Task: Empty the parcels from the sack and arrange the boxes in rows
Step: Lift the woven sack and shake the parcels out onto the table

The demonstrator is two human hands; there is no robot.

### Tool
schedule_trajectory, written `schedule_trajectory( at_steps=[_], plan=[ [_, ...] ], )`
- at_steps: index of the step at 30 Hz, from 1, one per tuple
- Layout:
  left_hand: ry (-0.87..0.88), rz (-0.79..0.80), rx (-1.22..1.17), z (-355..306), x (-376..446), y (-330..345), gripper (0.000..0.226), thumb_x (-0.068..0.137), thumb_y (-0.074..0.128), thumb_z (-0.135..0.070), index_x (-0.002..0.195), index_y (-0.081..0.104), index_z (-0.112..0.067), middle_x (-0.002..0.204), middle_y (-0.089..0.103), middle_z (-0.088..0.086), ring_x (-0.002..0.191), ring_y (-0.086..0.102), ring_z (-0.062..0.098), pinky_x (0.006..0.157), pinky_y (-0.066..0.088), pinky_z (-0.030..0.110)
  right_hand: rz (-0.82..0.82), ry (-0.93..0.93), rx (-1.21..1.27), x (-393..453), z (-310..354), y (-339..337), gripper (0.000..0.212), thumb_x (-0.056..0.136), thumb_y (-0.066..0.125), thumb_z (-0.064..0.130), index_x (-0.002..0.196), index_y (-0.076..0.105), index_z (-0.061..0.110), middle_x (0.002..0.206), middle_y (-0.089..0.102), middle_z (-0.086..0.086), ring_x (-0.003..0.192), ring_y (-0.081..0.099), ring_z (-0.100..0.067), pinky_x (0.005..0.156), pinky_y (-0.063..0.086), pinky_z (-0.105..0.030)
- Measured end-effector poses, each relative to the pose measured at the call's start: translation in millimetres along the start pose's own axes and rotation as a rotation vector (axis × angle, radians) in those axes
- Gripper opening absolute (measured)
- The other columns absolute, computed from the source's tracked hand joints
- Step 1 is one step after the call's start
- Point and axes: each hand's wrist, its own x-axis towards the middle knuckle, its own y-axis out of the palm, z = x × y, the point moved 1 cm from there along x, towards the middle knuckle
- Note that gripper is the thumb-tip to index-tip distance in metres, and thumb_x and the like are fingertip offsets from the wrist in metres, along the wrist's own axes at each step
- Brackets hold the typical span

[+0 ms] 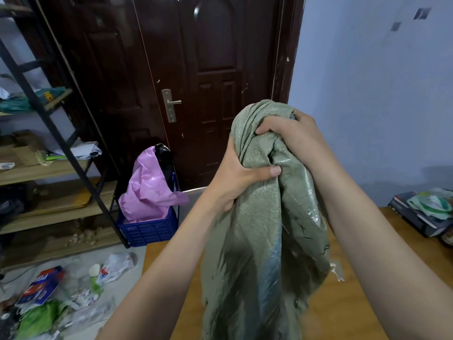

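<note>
The sack [264,231] hangs from both hands over the desk [355,278], a soft, limp woven cloth that looks slick and crumples freely. The left hand [235,177] and right hand [291,133] each clench its bunched top, right above left. No parcels show; its weight likely sits low, so gathered folds give the surest hold.

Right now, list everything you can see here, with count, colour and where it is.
sack: one, grey-green woven, held up over the table, bunched at the top
table: one, wooden, under the sack
crate: one, blue, on the floor by the door
pink bag: one, in the crate
door: one, dark brown, shut
shelves: one rack, wood and black metal, left
litter: several wrappers, floor left
left hand: grips the sack's neck
right hand: grips the sack's top
</note>
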Motion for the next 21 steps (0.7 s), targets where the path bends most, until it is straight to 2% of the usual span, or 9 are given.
schedule_trajectory(
  at_steps=[3,5,7,9,12,14,16,18,21],
  plan=[
    [0.043,-0.021,-0.021,-6,1,0,0.120,0.045,0.097,-0.029,0.145,0.032,-0.020,0.138,0.053,0.014,0.125,0.057,0.028,0.104,0.047,0.052,0.019,0.030,0.097,2,1,0,0.009,0.076,0.074,0.012,0.084,0.071,0.013,0.066,0.066,0.007,0.049,0.061,0.002,0.042,0.042,-0.009],
    [0.078,0.017,0.018,-9,1,-4,0.129,0.045,0.097,-0.035,0.150,0.023,-0.023,0.145,0.046,0.011,0.131,0.052,0.024,0.107,0.045,0.046,0.031,0.052,0.113,5,2,-3,0.005,0.076,0.074,0.015,0.079,0.070,0.016,0.059,0.065,0.010,0.047,0.060,0.001,0.042,0.042,-0.010],
    [0.109,0.083,0.108,-10,0,-8,0.139,0.048,0.095,-0.027,0.155,0.006,-0.030,0.153,0.034,0.003,0.138,0.043,0.014,0.112,0.041,0.037,0.043,0.083,0.072,9,1,-7,0.007,0.074,0.076,0.023,0.079,0.071,0.019,0.055,0.065,0.014,0.049,0.061,0.000,0.044,0.044,-0.011],
    [0.115,0.114,0.186,-10,0,-10,0.141,0.050,0.094,-0.017,0.154,0.001,-0.032,0.154,0.031,-0.002,0.139,0.040,0.008,0.113,0.038,0.032,0.052,0.121,0.063,13,0,-8,0.009,0.074,0.076,0.026,0.078,0.070,0.021,0.051,0.065,0.016,0.046,0.061,0.002,0.043,0.043,-0.010],
    [0.111,0.050,0.214,-7,1,-10,0.126,0.051,0.091,-0.018,0.151,0.015,-0.027,0.148,0.039,-0.002,0.135,0.045,0.010,0.112,0.041,0.037,0.099,0.184,0.116,16,-5,-5,0.013,0.071,0.077,0.028,0.080,0.072,0.019,0.067,0.073,0.006,0.055,0.069,-0.005,0.057,0.050,-0.021],
    [0.101,-0.009,0.205,-4,2,-9,0.119,0.052,0.092,-0.019,0.148,0.023,-0.026,0.144,0.045,0.000,0.132,0.049,0.013,0.109,0.044,0.041,0.139,0.193,0.112,17,-11,-5,0.028,0.066,0.078,0.032,0.089,0.075,0.017,0.081,0.076,-0.001,0.072,0.073,-0.015,0.066,0.053,-0.029],
    [0.087,-0.050,0.204,0,2,-8,0.113,0.053,0.093,-0.018,0.145,0.028,-0.024,0.139,0.050,0.000,0.128,0.053,0.013,0.106,0.047,0.041,0.152,0.208,0.108,16,-15,-6,0.039,0.063,0.078,0.035,0.096,0.076,0.016,0.091,0.077,-0.006,0.080,0.074,-0.020,0.072,0.056,-0.033],
    [0.065,-0.069,0.215,3,2,-9,0.108,0.055,0.094,-0.017,0.143,0.032,-0.023,0.136,0.054,-0.001,0.124,0.056,0.011,0.104,0.049,0.040,0.162,0.210,0.082,14,-18,-7,0.034,0.068,0.077,0.035,0.096,0.075,0.016,0.090,0.077,-0.007,0.078,0.074,-0.020,0.069,0.058,-0.031],
    [0.029,-0.090,0.214,6,3,-12,0.101,0.059,0.093,-0.011,0.142,0.036,-0.022,0.133,0.057,-0.002,0.121,0.058,0.009,0.100,0.051,0.035,0.183,0.184,0.053,11,-20,-8,0.023,0.078,0.075,0.033,0.094,0.072,0.017,0.079,0.077,-0.001,0.066,0.074,-0.013,0.055,0.056,-0.023]
  ],
)
